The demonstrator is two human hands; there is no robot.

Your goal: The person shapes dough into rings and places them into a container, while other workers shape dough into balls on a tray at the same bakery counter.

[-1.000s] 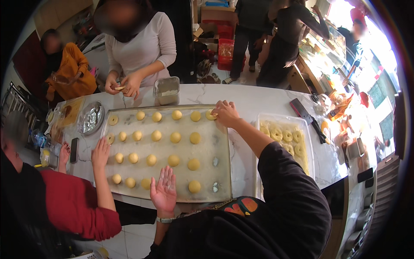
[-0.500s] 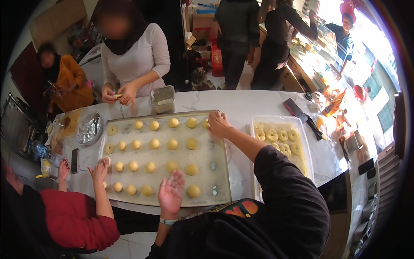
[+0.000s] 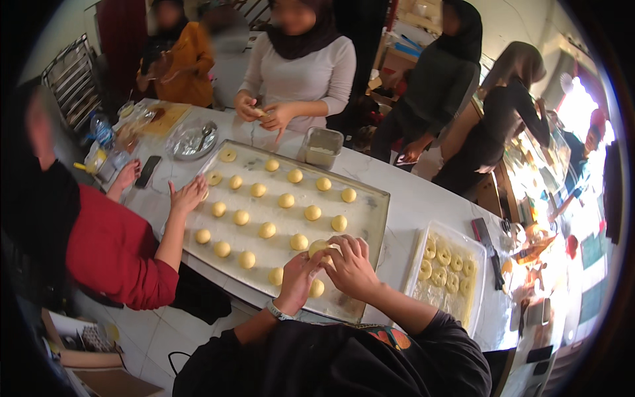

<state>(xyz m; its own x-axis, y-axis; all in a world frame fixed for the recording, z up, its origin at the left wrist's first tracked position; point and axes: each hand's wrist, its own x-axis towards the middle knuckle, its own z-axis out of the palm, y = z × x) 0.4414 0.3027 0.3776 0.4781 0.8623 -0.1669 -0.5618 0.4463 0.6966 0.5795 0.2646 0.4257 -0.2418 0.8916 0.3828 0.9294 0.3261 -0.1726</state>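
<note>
Over the near right part of the metal baking tray (image 3: pixel 365 215), I hold a pale yellow dough ball (image 3: pixel 318 248) between both hands. My left hand (image 3: pixel 297 283) is closed around its lower side, palm partly hidden. From the right, the fingers of my right hand (image 3: pixel 352 268) curl onto the same ball. Rows of similar dough balls (image 3: pixel 266 229) sit on the tray, one of them (image 3: pixel 317 288) just below my hands. Flattened dough rings (image 3: pixel 227 155) lie at the tray's far left corner.
A white plastic container (image 3: pixel 418 261) of dough rings stands at the right. Beyond the tray are a grey tub (image 3: pixel 324 149) and a foil-like bowl (image 3: pixel 182 142) with a spoon. A red-sleeved co-worker's hand (image 3: pixel 188 194) touches the tray's left side. Another person across the table handles dough.
My right hand has brought a dough ball from the tray's far right corner to my left hand, which has closed from open. The view has turned.
</note>
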